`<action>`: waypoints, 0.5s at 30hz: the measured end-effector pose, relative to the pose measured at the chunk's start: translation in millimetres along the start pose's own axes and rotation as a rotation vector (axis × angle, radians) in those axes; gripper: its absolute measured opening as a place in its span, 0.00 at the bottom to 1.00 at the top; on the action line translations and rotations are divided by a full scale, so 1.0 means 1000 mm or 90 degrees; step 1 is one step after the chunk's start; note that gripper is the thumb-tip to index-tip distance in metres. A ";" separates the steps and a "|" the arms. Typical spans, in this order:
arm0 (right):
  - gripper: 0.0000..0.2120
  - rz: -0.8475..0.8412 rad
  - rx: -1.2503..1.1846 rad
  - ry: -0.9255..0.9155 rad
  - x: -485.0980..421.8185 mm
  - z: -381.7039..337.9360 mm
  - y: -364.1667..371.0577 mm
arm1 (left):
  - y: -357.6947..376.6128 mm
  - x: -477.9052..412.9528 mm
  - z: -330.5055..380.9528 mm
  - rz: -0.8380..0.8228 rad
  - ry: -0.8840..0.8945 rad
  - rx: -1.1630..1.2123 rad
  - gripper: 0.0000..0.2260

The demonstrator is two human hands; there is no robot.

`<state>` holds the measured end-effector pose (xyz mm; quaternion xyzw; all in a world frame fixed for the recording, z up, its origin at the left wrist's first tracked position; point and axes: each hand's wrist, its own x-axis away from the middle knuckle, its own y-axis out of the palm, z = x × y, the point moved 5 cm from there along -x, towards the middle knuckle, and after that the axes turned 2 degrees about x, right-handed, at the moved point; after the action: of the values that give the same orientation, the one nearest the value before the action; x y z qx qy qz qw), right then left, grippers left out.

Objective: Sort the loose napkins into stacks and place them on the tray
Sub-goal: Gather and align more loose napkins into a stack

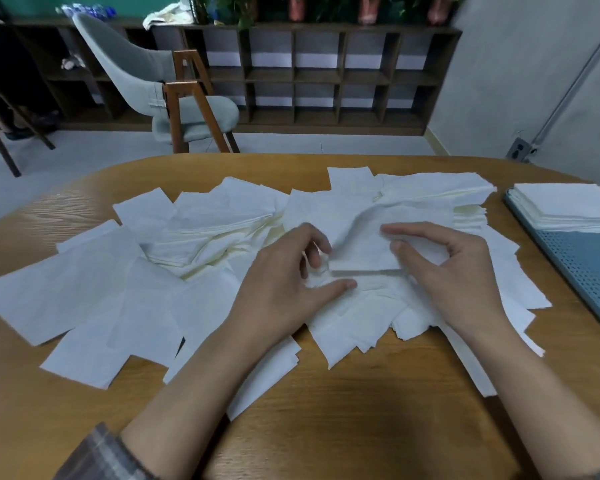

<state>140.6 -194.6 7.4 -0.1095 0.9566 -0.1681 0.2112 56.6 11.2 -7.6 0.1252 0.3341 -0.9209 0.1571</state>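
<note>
Many loose white napkins (94,292) lie scattered in a heap across the wooden table (361,410). In the middle of the heap I hold a small squared stack of napkins (364,251) between both hands. My left hand (284,282) curls its fingers round the stack's left edge, thumb below it. My right hand (454,271) grips the right edge with thumb and fingers. At the right edge of the table a blue perforated tray (589,268) carries a neat napkin stack (568,206) at its far end.
A grey chair with wooden legs (174,102) stands beyond the table's far edge. Behind it runs a dark cubby shelf (326,74) with potted plants on top. A grey wall (534,81) stands at the right.
</note>
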 end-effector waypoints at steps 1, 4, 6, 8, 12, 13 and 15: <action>0.14 0.013 0.001 0.000 -0.001 0.001 -0.002 | 0.006 0.002 0.001 -0.039 0.016 -0.055 0.17; 0.15 0.020 0.013 -0.002 -0.002 0.003 -0.003 | 0.019 0.007 0.001 -0.071 0.063 -0.163 0.13; 0.15 0.017 0.017 -0.007 -0.002 0.004 -0.002 | 0.022 0.008 0.003 -0.058 0.082 -0.177 0.09; 0.15 0.016 0.014 -0.006 -0.001 0.005 -0.001 | 0.023 0.009 0.005 -0.051 0.101 -0.176 0.06; 0.16 0.018 0.022 -0.007 -0.002 0.006 -0.001 | 0.025 0.009 0.008 -0.022 0.114 -0.161 0.06; 0.16 0.018 0.021 -0.005 -0.003 0.006 -0.001 | 0.025 0.009 0.009 -0.013 0.119 -0.167 0.04; 0.16 0.016 0.019 -0.003 -0.003 0.007 -0.001 | 0.024 0.008 0.010 -0.002 0.128 -0.177 0.03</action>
<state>146.6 -196.7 2.9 -0.0948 0.9548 -0.1796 0.2173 56.9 -14.8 -16.9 0.1935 0.4721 -0.8490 0.1376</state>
